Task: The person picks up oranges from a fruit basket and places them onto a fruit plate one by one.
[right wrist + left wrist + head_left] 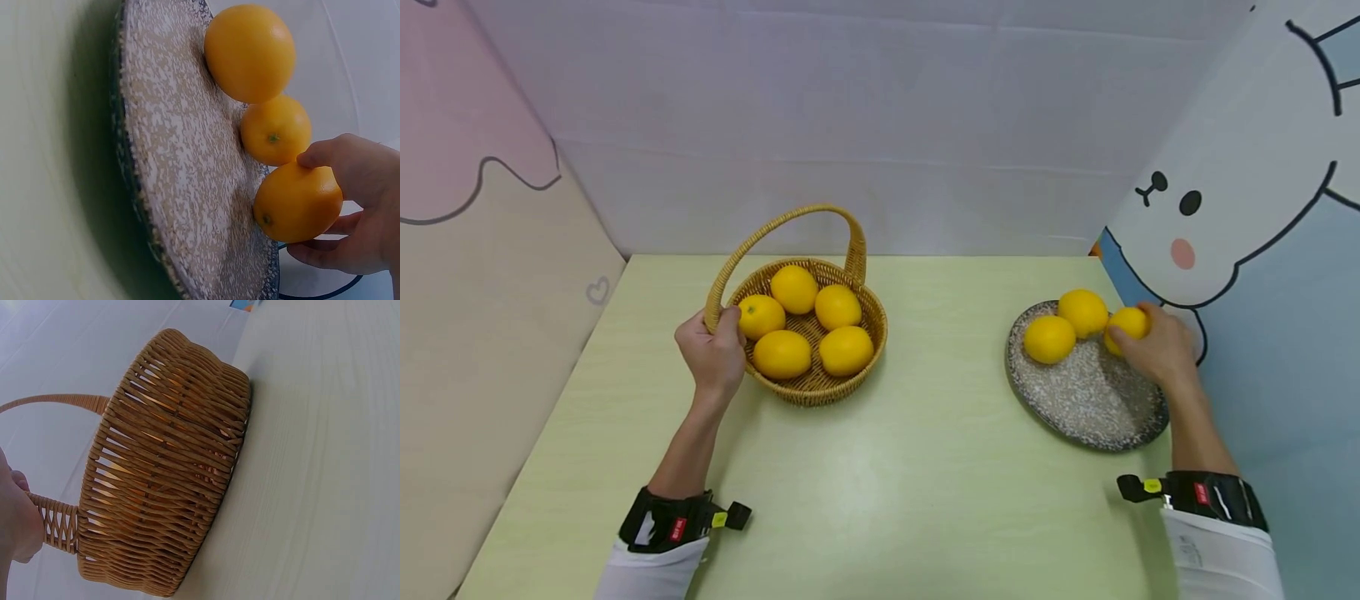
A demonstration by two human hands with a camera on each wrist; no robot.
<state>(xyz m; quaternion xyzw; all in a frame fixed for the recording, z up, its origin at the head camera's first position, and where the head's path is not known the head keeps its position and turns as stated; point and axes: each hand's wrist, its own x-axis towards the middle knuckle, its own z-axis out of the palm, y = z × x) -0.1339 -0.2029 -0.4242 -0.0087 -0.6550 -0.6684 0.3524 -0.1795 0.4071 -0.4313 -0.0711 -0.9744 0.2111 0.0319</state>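
My left hand (713,350) grips the wicker basket (880,321) by the lower left end of its arched handle. The basket stands upright, its base at the tabletop in the left wrist view, with several yellow-orange oranges (782,354) inside. On the right, a round speckled grey plate (1075,404) bears two oranges side by side, a front-left one (1049,339) and a rear one (1083,312). Beside them my right hand (1163,343) holds a third orange (299,203) between thumb and fingers at the plate's far right edge. Part of that orange is hidden by the hand.
The pale table (925,483) ends at a white backdrop (880,125) behind. A side panel with a cartoon face (1187,225) rises close to the right hand. Another panel (490,333) borders the left side. Bare tabletop separates basket and plate.
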